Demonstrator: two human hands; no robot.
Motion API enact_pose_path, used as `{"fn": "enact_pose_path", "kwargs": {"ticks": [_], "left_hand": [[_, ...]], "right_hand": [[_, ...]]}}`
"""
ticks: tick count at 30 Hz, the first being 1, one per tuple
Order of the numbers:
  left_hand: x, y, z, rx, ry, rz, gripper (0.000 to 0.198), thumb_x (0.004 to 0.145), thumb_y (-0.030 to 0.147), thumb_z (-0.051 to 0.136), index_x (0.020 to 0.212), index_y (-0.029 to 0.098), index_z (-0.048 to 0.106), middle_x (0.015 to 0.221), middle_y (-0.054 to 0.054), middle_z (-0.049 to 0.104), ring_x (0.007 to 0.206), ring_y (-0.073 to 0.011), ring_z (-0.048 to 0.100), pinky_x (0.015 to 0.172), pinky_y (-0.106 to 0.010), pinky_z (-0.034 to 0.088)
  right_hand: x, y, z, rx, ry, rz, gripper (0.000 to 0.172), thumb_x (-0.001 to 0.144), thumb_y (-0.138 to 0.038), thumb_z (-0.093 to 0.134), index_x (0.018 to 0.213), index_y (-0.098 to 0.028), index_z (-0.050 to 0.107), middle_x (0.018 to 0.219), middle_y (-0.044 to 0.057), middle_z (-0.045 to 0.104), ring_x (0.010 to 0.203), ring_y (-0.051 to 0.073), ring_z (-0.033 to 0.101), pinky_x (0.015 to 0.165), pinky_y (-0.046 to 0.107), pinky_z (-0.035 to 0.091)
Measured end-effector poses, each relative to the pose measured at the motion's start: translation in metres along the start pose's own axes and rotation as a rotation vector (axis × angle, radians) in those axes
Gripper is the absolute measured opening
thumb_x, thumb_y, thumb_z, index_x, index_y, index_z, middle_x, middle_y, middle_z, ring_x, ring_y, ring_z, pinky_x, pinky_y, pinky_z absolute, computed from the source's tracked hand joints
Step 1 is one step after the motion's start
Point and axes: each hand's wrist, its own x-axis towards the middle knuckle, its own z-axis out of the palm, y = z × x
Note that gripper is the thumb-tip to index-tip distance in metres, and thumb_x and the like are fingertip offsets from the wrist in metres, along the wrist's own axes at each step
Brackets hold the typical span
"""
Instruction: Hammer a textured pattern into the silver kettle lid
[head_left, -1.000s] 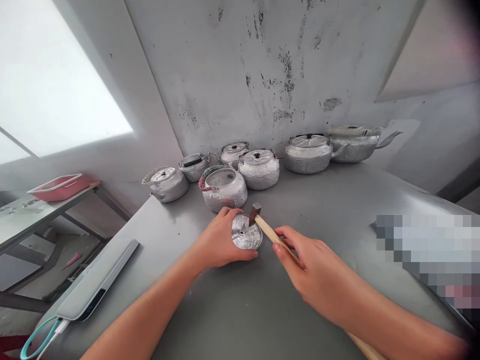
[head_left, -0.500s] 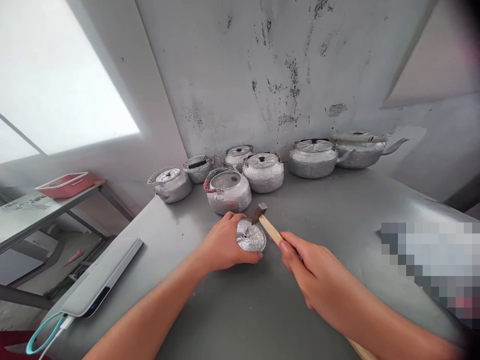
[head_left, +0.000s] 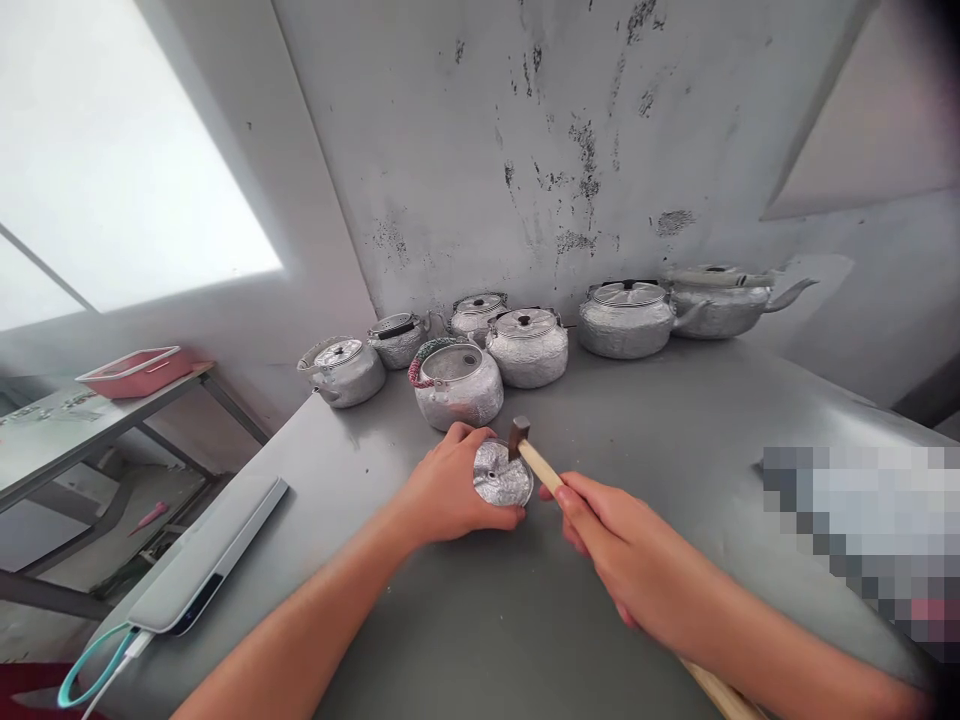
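Note:
My left hand [head_left: 457, 485] grips a small dented silver kettle lid [head_left: 504, 482] by its edge, thumb on the near side and fingers on the far side. A small hole shows near the lid's middle. My right hand [head_left: 607, 535] is closed round the wooden handle of a hammer [head_left: 538, 464]. The hammer's dark metal head is over the lid's far part; whether it touches cannot be made out. Just beyond the lid stands a lidless kettle [head_left: 461, 402] with a red and green wrapped handle.
Several lidded metal kettles [head_left: 527, 355] line the back of the grey table [head_left: 645, 420] against the stained wall. A pale flat device [head_left: 206, 560] with a cable lies at the left edge. A pink basin [head_left: 135, 374] sits on a side table. A blurred patch covers the right.
The hammer head has shifted slightly, its handle now more tilted over the lid. My left hand keeps its hold on the lid. The view has moved very little.

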Motion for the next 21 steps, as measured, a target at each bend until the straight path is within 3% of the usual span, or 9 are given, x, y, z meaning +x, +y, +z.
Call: {"fn": "enact_pose_path", "kwargs": {"ticks": [5,8,11,21], "left_hand": [[-0.0015,0.0026,-0.0052,0.003,-0.021,-0.002,0.081,0.066,0.059,0.081,0.138,0.031,0.057,0.134,-0.008,0.054,0.114,-0.0346,0.062,0.1,-0.044,0.05],[-0.0019,0.0034,-0.0077,0.012,-0.047,-0.004,0.088,0.064,0.066,0.081,0.14,0.03,0.055,0.136,-0.009,0.053,0.118,-0.0369,0.059,0.102,-0.047,0.049],[-0.0016,0.0031,-0.0069,0.019,-0.062,0.009,0.096,0.061,0.07,0.082,0.144,0.03,0.052,0.139,-0.01,0.051,0.118,-0.0376,0.058,0.103,-0.049,0.048],[-0.001,-0.0003,-0.0013,0.031,-0.055,-0.031,0.099,0.059,0.069,0.082,0.143,0.028,0.052,0.134,-0.01,0.052,0.116,-0.037,0.059,0.098,-0.048,0.051]], "right_hand": [[0.0028,-0.0016,-0.0008,0.071,-0.085,0.098,0.036,0.105,-0.047,0.027,0.08,-0.027,0.042,0.065,-0.007,0.041,0.038,0.008,0.032,0.034,0.022,0.024],[0.0038,-0.0014,-0.001,0.112,-0.109,0.119,0.035,0.105,-0.047,0.025,0.083,-0.027,0.043,0.063,-0.008,0.041,0.036,0.007,0.028,0.032,0.021,0.022],[0.0037,-0.0008,-0.0011,0.135,-0.105,0.129,0.031,0.104,-0.048,0.029,0.089,-0.027,0.047,0.062,-0.01,0.039,0.036,0.008,0.027,0.031,0.02,0.024],[0.0004,-0.0048,0.0009,0.168,-0.067,0.187,0.029,0.103,-0.05,0.03,0.102,-0.027,0.047,0.067,-0.009,0.038,0.036,0.007,0.023,0.028,0.019,0.03]]}}
